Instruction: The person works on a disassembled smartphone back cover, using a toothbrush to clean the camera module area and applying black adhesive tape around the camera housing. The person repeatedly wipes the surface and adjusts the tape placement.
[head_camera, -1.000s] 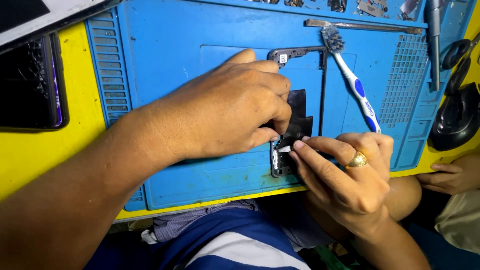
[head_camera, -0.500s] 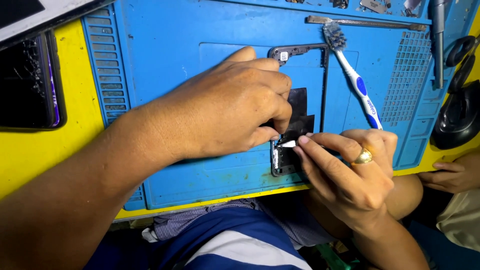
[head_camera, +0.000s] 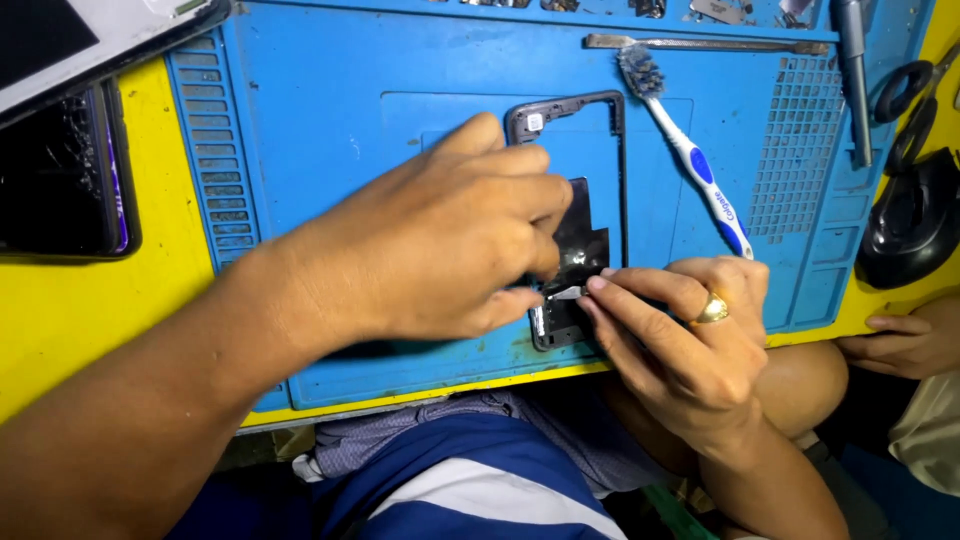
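Clearly we work in a tight spot here; our left hand (head_camera: 440, 235) lies curled over the dark phone frame (head_camera: 575, 215) in the middle of the blue work mat (head_camera: 330, 120), its fingers bent down onto the frame's left side and pressing it to the mat, while our right hand (head_camera: 685, 335) comes in from the near right with thumb and forefinger pinched together on a thin silvery tool (head_camera: 568, 293), whose tip touches the black part inside the frame near its near end; the frame itself lies flat, its far corner showing past our knuckles, its near end close to the mat's near edge. We judge that the chief risk is a slip; if the left hand eases off, the frame may skid toward that near edge and drop to our lap; if the pinch pushes too hard, the tip may jump and scratch or tear whatever thin part it is lifting, which is too small for us to make out. The toothbrush (head_camera: 690, 160) lies just to the right of the frame, and a sweep of the right wrist may knock it; another person's hand (head_camera: 905, 345) rests at the far right, well apart.
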